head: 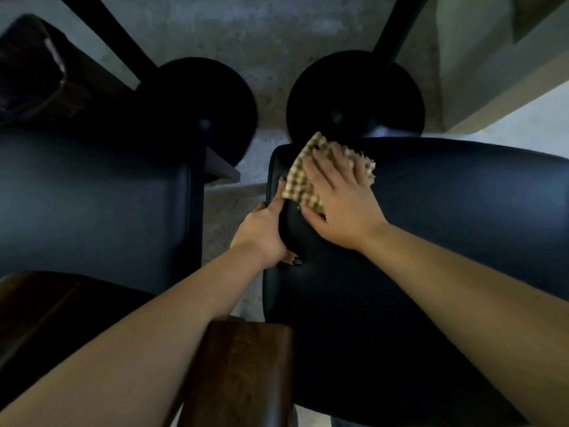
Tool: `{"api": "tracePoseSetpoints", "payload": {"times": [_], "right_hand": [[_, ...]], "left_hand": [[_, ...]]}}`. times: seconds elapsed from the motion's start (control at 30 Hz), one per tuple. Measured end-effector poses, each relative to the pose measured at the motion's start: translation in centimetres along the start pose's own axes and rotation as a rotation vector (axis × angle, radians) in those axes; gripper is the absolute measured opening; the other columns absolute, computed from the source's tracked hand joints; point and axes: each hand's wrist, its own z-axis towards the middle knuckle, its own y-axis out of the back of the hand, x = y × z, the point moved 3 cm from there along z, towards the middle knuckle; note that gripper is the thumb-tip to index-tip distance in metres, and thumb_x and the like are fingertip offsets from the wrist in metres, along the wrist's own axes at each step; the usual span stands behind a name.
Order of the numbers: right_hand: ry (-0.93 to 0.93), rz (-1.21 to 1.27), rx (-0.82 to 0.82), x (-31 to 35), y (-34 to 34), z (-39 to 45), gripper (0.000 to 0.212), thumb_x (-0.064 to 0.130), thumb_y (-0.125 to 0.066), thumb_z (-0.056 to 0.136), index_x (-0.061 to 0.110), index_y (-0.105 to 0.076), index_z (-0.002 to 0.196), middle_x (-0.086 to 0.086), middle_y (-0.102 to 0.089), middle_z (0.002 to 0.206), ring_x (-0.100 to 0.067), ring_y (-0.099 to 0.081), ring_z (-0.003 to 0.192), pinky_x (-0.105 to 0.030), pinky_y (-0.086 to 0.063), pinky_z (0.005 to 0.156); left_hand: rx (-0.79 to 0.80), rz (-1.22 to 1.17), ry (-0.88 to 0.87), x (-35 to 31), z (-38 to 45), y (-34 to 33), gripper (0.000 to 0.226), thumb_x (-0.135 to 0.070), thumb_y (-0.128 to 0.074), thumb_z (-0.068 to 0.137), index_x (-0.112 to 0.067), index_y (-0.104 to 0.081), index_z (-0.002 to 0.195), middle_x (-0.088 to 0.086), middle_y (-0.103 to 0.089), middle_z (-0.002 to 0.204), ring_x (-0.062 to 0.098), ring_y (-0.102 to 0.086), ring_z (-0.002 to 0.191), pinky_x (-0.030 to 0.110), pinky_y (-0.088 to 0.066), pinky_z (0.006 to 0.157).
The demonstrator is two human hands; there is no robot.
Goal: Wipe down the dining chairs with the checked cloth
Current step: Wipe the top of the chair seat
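- Right hand point(338, 204) lies flat, fingers straight, pressing the cloth point(311, 167) onto the seat point(431, 241).
- Left hand point(261, 235) grips the seat's edge just beside it.

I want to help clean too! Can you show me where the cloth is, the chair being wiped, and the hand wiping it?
cloth point(303, 177): head view, on its checked middle.
chair point(446, 211): head view, on the bare dark seat.
right hand point(341, 208): head view, on the back of the hand.
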Motion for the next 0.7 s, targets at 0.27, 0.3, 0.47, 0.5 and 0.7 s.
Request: {"api": "tracePoseSetpoints", "payload": {"times": [0.27,0.3,0.47,0.5,0.7], "right_hand": [[0.093,0.060,-0.107,0.6,-0.8,2.8,0.049,-0.007,-0.055,0.075,-0.003,-0.058,0.124,-0.027,-0.055,0.128,-0.053,-0.047,0.121,-0.062,-0.032,0.102],[0.124,0.058,-0.104,0.6,-0.7,2.9,0.046,-0.003,-0.047,0.078,-0.005,-0.060,0.121,-0.028,-0.057,0.126,-0.053,-0.050,0.118,-0.061,-0.037,0.098],[0.064,0.027,-0.042,-5.4,1.4,0.1,0.051,-0.010,-0.044,0.081,-0.009,-0.047,0.133,-0.030,-0.044,0.139,-0.051,-0.036,0.131,-0.057,-0.026,0.109],[-0.043,0.046,-0.061,-7.9,1.9,-1.2,0.056,-0.013,-0.046,0.078,-0.008,-0.047,0.133,-0.029,-0.042,0.141,-0.050,-0.034,0.133,-0.052,-0.021,0.112],[-0.598,0.185,-0.182,-13.6,2.7,-2.6,0.057,-0.008,-0.049,0.078,0.006,-0.051,0.133,-0.015,-0.040,0.145,-0.031,-0.028,0.139,-0.035,-0.019,0.115]], "left_hand": [[0.021,0.203,-0.012,-0.5,-0.1,0.2,0.139,-0.036,-0.087,0.065,-0.045,0.028,0.144,0.007,-0.037,0.147,0.030,-0.054,0.119,0.047,-0.052,0.091],[0.037,0.250,-0.015,-0.8,-0.2,0.3,0.140,-0.039,-0.086,0.066,-0.041,0.030,0.144,0.008,-0.028,0.152,0.031,-0.051,0.123,0.047,-0.051,0.094],[0.090,0.514,-0.092,-2.8,-0.7,1.6,0.137,-0.046,-0.082,0.071,-0.017,0.026,0.149,0.008,0.030,0.157,0.031,-0.002,0.149,0.045,-0.030,0.115],[0.092,0.540,-0.117,-3.5,-0.7,1.8,0.135,-0.045,-0.081,0.072,-0.015,0.025,0.150,0.007,0.035,0.155,0.030,0.006,0.149,0.043,-0.025,0.118],[0.108,0.597,-0.100,-9.1,1.3,0.9,0.142,-0.051,-0.083,0.066,-0.007,0.022,0.149,0.013,0.032,0.155,0.050,0.018,0.141,0.053,-0.021,0.118]]}}
